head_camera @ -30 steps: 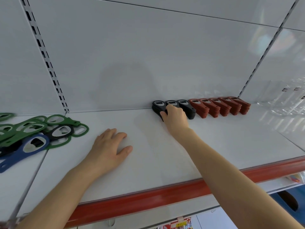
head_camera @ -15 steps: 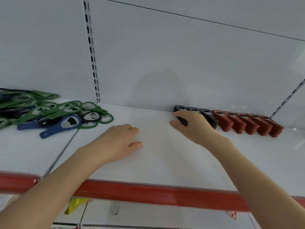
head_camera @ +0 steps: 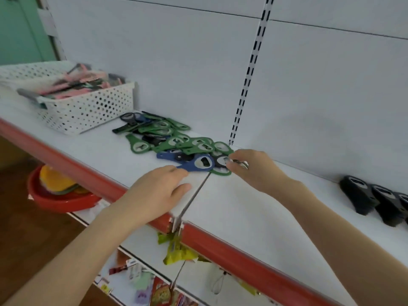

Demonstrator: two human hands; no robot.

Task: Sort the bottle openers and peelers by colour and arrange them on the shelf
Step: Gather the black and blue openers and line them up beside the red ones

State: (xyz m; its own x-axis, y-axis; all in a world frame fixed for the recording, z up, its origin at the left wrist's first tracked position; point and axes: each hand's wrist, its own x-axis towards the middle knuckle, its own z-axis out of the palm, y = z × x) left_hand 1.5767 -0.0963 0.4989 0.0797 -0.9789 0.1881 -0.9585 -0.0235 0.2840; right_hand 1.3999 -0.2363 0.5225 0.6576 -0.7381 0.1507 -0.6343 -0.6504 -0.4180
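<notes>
Resting on the white shelf [head_camera: 242,217], left hand [head_camera: 159,191] spread; right hand [head_camera: 256,171] seemingly pinches an opener [head_camera: 220,162].

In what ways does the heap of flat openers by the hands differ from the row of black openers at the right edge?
The heap mixes green, blue and black; the row is all black. The heap's openers overlap at many angles; the row's lie side by side, aligned. The heap's are thin with wide rings; the row's are thicker. Both rest on the white shelf.
</notes>
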